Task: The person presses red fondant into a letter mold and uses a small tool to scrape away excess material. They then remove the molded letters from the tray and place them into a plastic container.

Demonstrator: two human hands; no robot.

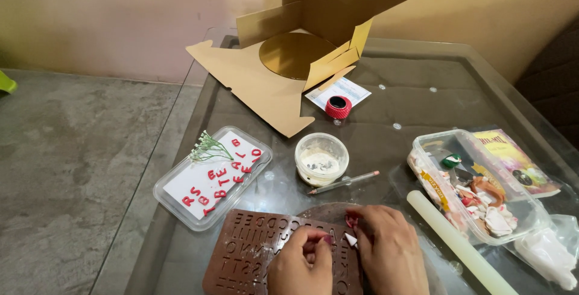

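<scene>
A brown silicone letter mould (pixel 253 256) lies at the near edge of the glass table (pixel 422 84). My left hand (pixel 301 265) rests on the mould with its fingers curled and pinched at a small bit of pink paste. My right hand (pixel 386 247) is beside it, holding a small white-tipped tool against the mould, with a bit of red paste by its fingers. A clear tray (pixel 211 174) left of the mould holds several red cut-out letters and a green sprig (pixel 208 147).
A white tub of paste (pixel 321 159), a pencil-like tool (pixel 344 182) and a white rolling pin (pixel 458 244) lie nearby. A clear box of scraps (pixel 476 186) and a booklet sit right. An open cardboard box with a gold board (pixel 289 54) and a red cap (pixel 338 107) are behind.
</scene>
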